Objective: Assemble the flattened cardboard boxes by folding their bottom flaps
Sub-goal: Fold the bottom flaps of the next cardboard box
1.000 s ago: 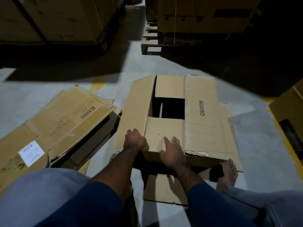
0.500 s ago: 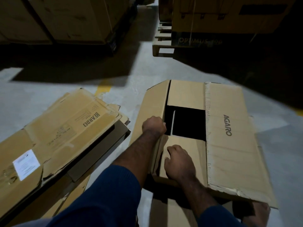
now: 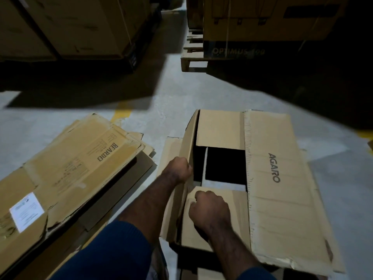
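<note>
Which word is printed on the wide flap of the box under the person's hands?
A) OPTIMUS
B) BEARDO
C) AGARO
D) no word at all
C: AGARO runs along the wide right flap of the box, whose left flap the left hand grips while the right hand holds the near flap.
</note>
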Demonstrator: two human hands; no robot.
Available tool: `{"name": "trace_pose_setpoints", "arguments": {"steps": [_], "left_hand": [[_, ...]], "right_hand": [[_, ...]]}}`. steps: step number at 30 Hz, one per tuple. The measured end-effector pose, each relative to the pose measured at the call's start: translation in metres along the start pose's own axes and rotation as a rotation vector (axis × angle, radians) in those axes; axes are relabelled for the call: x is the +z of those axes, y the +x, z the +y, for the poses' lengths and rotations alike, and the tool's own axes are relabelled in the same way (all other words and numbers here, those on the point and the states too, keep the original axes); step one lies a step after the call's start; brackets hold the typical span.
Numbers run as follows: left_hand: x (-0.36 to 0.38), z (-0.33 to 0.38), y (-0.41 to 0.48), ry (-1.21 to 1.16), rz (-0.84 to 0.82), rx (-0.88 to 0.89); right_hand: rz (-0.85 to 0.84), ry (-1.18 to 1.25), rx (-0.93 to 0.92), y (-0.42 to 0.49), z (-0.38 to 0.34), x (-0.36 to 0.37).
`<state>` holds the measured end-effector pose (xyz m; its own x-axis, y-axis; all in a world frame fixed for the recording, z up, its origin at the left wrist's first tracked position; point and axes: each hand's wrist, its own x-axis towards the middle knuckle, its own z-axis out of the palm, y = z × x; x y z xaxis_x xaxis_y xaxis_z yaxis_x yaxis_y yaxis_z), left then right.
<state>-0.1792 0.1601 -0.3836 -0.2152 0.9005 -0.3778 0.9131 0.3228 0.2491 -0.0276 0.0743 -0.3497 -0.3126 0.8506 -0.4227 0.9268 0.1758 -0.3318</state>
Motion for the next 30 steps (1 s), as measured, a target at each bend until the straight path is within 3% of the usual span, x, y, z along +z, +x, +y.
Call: {"name": "trace_pose_setpoints", "arguments": {"steps": [3,7,13,16,21,25,30], "left_hand": [[-0.008,0.008,0.010,0.130,0.102,-0.014],[-0.032,0.029,0.043,0.096,0.174,-0.050],[-0.047,0.044,0.065,0.017,0.012,-0.071],[-0.038,0.040,0.061,-0.029,0.062,-0.094],[-0.042,0.045,0.033,0.102,0.061,-0.086],[-0.032,0.051,-0.002,0.179,0.072,-0.028],[0.011,0.064,-0.045,0.075,-0.035,0.060]], "right_hand": [[-0.011,0.008,0.042,0.004,0.003,-0.004],[0.000,0.070,0.076,0.010,0.015,-0.005],[0.090,0.228,0.098,0.021,0.038,0.005],[0.116,0.299,0.069,0.026,0.040,0.012],[0.114,0.206,0.065,0.013,0.033,0.014],[0.058,0.108,0.216,0.003,0.032,0.001],[0.256,-0.015,0.324,-0.018,0.051,-0.053]]}}
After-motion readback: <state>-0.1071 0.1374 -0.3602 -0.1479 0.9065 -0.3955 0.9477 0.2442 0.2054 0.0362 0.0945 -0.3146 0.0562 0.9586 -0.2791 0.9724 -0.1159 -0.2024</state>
